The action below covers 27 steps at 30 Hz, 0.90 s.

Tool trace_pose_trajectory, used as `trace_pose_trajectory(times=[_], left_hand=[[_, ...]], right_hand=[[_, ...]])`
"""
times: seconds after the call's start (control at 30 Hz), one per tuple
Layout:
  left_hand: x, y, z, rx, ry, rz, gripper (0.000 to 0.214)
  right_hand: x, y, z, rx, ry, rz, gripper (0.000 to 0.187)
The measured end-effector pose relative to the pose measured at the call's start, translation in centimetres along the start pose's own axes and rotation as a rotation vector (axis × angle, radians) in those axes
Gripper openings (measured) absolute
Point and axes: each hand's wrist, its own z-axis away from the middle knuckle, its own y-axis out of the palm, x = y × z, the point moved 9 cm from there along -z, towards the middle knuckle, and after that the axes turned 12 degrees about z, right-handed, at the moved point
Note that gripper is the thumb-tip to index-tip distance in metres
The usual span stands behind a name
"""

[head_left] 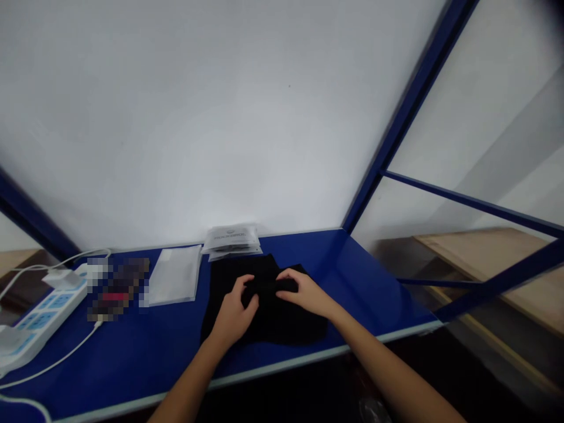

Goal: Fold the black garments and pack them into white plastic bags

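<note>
A pale wall rises behind a blue table with blue posts.

Plain black for the cloth. Blue for the counter, edged in front with a pale grey-green strip; darker blue for the frame. Light grey for the wall. Whitish for the packet; silvery grey with dark lettering for the pouches. White with light-blue panels for the power strip. Tan for the board.
</note>
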Motion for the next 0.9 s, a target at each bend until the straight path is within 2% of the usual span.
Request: trace_pose_trajectory(times=[0.07, 0.13, 0.2, 0.3, 0.37, 0.43, 0.5, 0.57, 0.63, 0.73, 0.83, 0.9], left_hand=[[1.4, -0.4, -1.7, -0.063, -0.064, 0.024, 0.039], [2.3, -0.6, -2.9, -0.101, -0.06, -0.035, 0.039], [2.4, -0.6, -3.4, -0.127, -0.014, -0.173, 0.04], [1.1, -0.5, -2.9, -0.138, 0.072, -0.431, 0.041], [-0.2, 0.0, -2.0, -0.088, 0.16, -0.56, 0.041], [-1.1, 1.2, -1.0, 0.053, 0.259, -0.606, 0.041], [-1.1, 2.4, 0.0, 0.226, 0.307, -0.586, 0.041], [-0.4, 2.8, 0.7, 0.335, 0.302, -0.555, 0.048], [0.4, 2.6, 0.9, 0.368, 0.273, -0.545, 0.054], [1.1, 2.3, 0.7, 0.37, 0.248, -0.558, 0.053], [0.5, 2.3, 0.2, 0.341, 0.265, -0.538, 0.045], [-0.2, 2.1, -0.5, 0.294, 0.272, -0.483, 0.037]], right_hand=[[-1.7, 0.1, -1.4, -0.043, 0.069, 0.007, 0.026], [-2.7, 0.6, -2.5, -0.096, 0.09, 0.072, 0.027], [-2.4, 0.8, -2.9, -0.176, 0.036, 0.172, 0.029], [-0.5, 0.7, -2.3, -0.272, -0.095, 0.339, 0.03], [0.7, 1.0, -1.7, -0.239, -0.185, 0.441, 0.03], [1.4, 1.9, -0.9, -0.126, -0.274, 0.51, 0.039], [1.3, 3.0, -0.3, 0.013, -0.323, 0.544, 0.056], [0.4, 3.7, 0.1, 0.116, -0.318, 0.551, 0.072], [-0.5, 4.1, 0.2, 0.165, -0.291, 0.553, 0.076], [-1.2, 4.1, -0.1, 0.168, -0.283, 0.56, 0.067], [-0.9, 3.9, -0.7, 0.14, -0.306, 0.577, 0.052], [-0.3, 3.4, -1.2, 0.073, -0.314, 0.611, 0.044]])
